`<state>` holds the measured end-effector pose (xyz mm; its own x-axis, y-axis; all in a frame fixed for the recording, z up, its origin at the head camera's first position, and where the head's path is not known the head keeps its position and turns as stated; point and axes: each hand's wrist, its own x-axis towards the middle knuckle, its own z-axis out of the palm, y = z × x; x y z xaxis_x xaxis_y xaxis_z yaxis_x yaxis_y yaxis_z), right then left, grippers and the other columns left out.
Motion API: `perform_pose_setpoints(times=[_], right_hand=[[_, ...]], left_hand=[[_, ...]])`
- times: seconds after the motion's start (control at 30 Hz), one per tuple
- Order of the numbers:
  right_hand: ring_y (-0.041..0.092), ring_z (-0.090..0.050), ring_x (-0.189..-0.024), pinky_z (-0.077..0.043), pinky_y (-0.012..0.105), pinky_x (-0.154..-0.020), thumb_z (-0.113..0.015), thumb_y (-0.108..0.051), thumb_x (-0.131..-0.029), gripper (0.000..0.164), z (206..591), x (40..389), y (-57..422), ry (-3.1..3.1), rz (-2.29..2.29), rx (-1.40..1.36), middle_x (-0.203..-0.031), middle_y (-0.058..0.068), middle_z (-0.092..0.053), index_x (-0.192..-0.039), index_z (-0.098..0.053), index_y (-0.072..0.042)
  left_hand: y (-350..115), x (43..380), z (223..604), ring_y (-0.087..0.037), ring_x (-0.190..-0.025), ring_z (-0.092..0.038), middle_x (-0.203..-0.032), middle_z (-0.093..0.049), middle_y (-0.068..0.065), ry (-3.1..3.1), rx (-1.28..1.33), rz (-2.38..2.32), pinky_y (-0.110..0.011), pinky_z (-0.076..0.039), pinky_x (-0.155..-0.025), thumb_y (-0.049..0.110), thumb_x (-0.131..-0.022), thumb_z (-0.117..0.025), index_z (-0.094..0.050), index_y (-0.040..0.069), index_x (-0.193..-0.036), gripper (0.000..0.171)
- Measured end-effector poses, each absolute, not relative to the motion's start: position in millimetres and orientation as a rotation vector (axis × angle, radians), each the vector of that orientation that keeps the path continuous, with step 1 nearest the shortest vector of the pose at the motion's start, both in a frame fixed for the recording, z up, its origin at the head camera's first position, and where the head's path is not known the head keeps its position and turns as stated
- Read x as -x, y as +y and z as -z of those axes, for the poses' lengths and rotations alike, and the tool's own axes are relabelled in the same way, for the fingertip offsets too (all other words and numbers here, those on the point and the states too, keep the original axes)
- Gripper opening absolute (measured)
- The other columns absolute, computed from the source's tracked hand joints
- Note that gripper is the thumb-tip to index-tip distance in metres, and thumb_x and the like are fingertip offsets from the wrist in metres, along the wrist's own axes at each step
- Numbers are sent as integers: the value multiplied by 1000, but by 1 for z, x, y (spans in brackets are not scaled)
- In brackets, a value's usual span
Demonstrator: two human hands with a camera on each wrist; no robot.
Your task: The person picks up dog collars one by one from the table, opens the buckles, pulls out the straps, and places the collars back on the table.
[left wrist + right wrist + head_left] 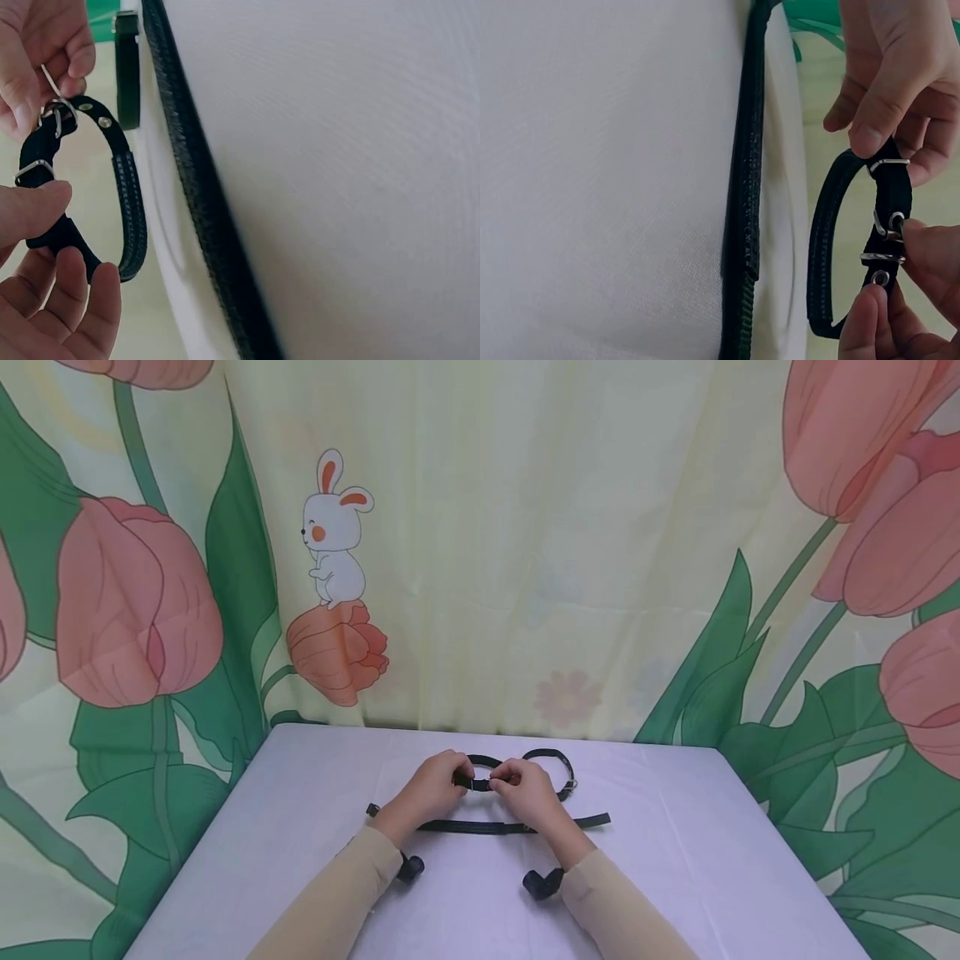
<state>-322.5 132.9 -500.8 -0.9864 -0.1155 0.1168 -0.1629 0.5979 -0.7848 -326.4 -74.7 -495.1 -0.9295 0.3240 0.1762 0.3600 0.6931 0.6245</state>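
Both hands hold a black collar (482,785) bent into a loop above the table. My left hand (438,777) pinches its left side between thumb and fingers, near a metal keeper (34,172). On the other side, my right hand (525,789) pinches the eyelet end beside the metal buckle (886,225). The right wrist view shows the strap running through the buckle, with an eyelet (880,278) between the right fingers. Stitched padding (131,214) lines the far side of the loop. I cannot tell whether the buckle's prong sits in a hole.
Behind the right hand, a second black collar (567,766) lies looped on the white table (675,860). A long black strap (468,827) lies across the table beneath the forearms. Black wrist devices (543,884) sit at both cuffs. A printed tulip curtain (480,568) hangs behind the table.
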Motion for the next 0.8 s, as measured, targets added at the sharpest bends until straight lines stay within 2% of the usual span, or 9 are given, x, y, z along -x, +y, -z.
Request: perform_pose_setpoints(times=[0.13, 0.43, 0.63, 0.8], right_hand=[[16, -60, -82, -47, 29, -70, -81, -15, -96, 5, 499, 320, 133, -2754, -1385, -227, -90, -3, -74, -99, -79, -19], [16, -58, -83, -45, 29, -68, -81, -20, -97, 6, 494, 314, 135, -2693, -1377, -245, -89, -3, -73, -102, -80, -16], [13, -64, -91, -50, 33, -83, -83, -23, -94, 11, 490, 309, 138, -2626, -1385, -259, -93, -5, -77, -100, -81, -15], [13, -69, -96, -59, 40, -94, -83, -20, -94, 6, 484, 304, 138, -2579, -1440, -274, -95, -4, -79, -98, -81, -15]], left_hand=[[-74, 325, 495, -16, -96, -64, -100, -68, 1, -2827, 577, 1016, -40, -56, -92, 2, -91, -82, -72, 17, -102, 21], [-72, 316, 484, -17, -100, -64, -102, -72, 1, -2755, 611, 964, -39, -55, -90, 4, -92, -82, -73, 16, -103, 18], [-70, 310, 476, -19, -104, -64, -103, -73, 2, -2727, 596, 969, -40, -55, -93, 3, -92, -83, -74, 16, -103, 19], [-69, 303, 470, -17, -103, -61, -104, -74, 2, -2716, 566, 978, -38, -54, -91, 4, -92, -83, -75, 17, -105, 20]])
